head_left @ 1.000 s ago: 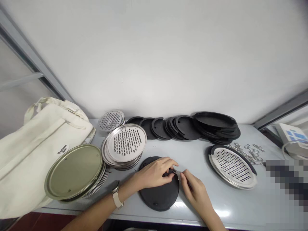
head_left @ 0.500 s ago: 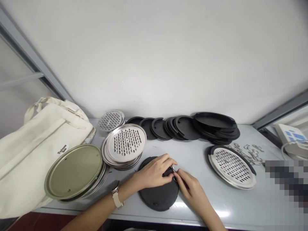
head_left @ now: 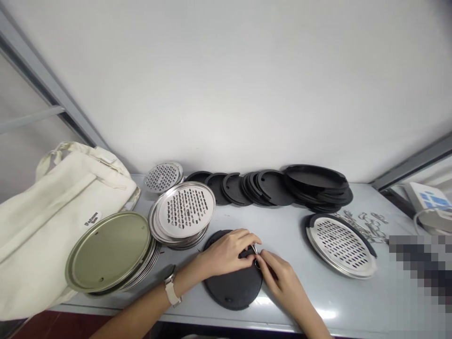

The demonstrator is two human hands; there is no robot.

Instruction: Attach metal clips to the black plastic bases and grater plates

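Note:
A round black plastic disc (head_left: 233,292) lies flat on the table near its front edge. My left hand (head_left: 231,252), with a watch on the wrist, reaches over the disc, fingers curled at its right side around a small shiny metal clip (head_left: 254,249). From the right, my right hand (head_left: 277,273) pinches the lower end of that clip between thumb and forefinger, at the disc's rim. Both hands are closed; the fingers partly hide the clip, and I cannot tell whether it passes through the disc.
Stacked metal grater plates (head_left: 187,209) and olive-green round lids (head_left: 109,252) stand at left, beside a cream bag (head_left: 52,212). Black discs (head_left: 271,186) line the wall. At right are a grater plate in a black rim (head_left: 341,245) and loose metal clips (head_left: 370,226).
Barely anything differs. My fingers have shifted slightly around the metal clip, while the disc and the stacks stay in place.

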